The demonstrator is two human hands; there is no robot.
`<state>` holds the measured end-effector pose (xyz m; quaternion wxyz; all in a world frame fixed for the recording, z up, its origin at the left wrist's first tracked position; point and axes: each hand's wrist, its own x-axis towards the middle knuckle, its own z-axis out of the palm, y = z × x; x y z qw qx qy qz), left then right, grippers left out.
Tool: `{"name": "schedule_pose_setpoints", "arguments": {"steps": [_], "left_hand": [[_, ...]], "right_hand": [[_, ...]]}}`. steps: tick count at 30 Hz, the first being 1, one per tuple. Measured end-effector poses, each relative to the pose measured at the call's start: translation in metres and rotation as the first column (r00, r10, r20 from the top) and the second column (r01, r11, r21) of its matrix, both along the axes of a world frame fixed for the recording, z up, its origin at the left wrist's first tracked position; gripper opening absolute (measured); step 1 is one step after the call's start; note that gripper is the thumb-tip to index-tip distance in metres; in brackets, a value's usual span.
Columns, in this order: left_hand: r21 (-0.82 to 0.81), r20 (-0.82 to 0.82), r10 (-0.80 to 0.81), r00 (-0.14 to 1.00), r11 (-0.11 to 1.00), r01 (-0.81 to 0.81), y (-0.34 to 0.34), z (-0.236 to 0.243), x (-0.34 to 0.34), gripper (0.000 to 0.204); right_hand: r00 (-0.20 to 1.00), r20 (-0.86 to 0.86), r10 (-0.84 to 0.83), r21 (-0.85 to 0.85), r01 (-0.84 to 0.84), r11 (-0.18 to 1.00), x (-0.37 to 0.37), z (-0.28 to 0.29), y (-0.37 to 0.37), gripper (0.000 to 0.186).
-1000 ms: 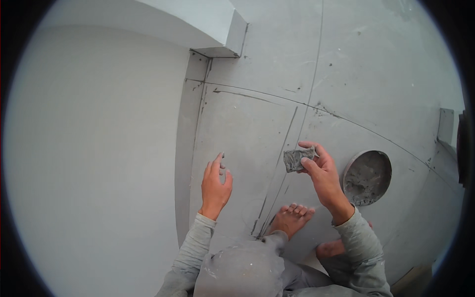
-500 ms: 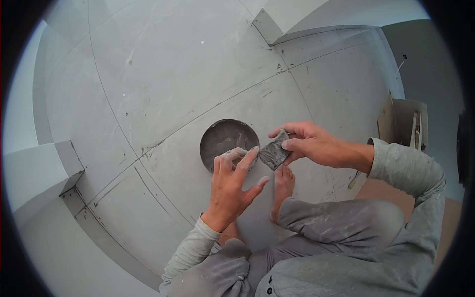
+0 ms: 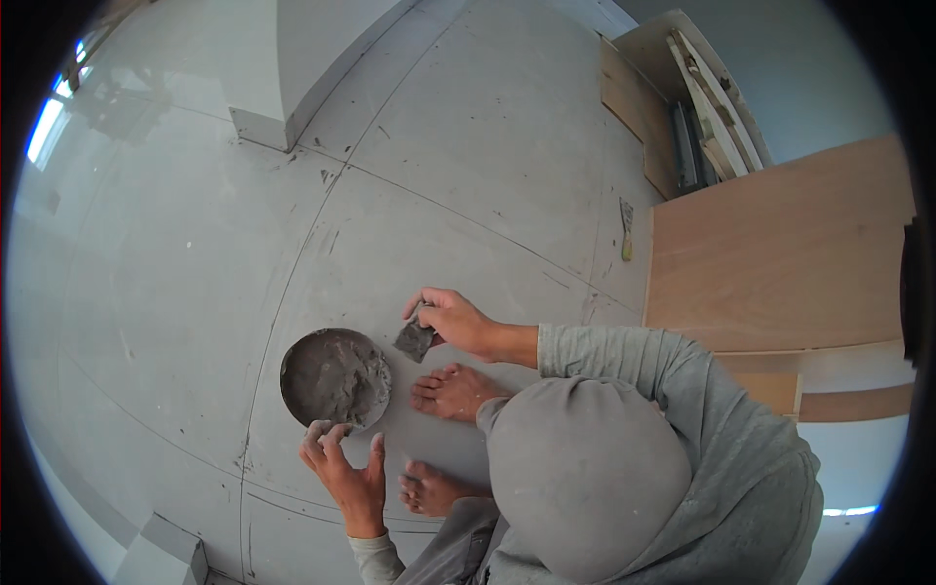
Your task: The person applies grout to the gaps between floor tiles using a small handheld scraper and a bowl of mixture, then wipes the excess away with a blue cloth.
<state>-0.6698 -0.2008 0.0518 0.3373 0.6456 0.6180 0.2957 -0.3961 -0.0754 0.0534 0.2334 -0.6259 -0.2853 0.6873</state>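
Note:
My right hand [image 3: 444, 314] grips a small, flat square piece [image 3: 413, 340] smeared with grey paste, just to the upper right of a round shallow pan [image 3: 291, 375]. Grey paste [image 3: 356, 390] is heaped in the pan's right half. At the pan's near rim is my left hand [image 3: 349, 476], fingers bent and thumb apart; whether its fingertips touch the rim I cannot tell. My bare feet stand on the grey tiled floor [image 3: 468, 185], just right of the pan and of my left hand.
A white column base [image 3: 258, 122] rises beyond the pan. At upper right an open box [image 3: 634, 97] holds boards [image 3: 712, 112], beside a large plywood panel [image 3: 770, 244]. A scraper [image 3: 625, 234] lies on the floor near it. A low ledge [image 3: 166, 546] shows at lower left.
The view has swung to the right, bringing the plywood and box in. My hands have moved apart: the left is at the pan's rim, the right stays closed on the smeared piece.

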Motion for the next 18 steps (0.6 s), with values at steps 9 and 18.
{"name": "schedule_pose_setpoints", "arguments": {"steps": [9, 18], "left_hand": [[-0.061, -0.485, -0.032, 0.874, 0.998, 0.003, -0.016, -0.038, -0.019, 0.066], [0.272, -0.524, 0.292, 0.8, 0.947, -0.168, -0.057, -0.062, -0.023, 0.015]], "right_hand": [[0.921, 0.121, 0.369, -0.13, -0.354, 0.926, -0.002, -0.045, 0.005, 0.037], [0.69, -0.101, 0.716, -0.161, -0.722, 0.673, -0.075, -0.053, 0.052, 0.014]]}}
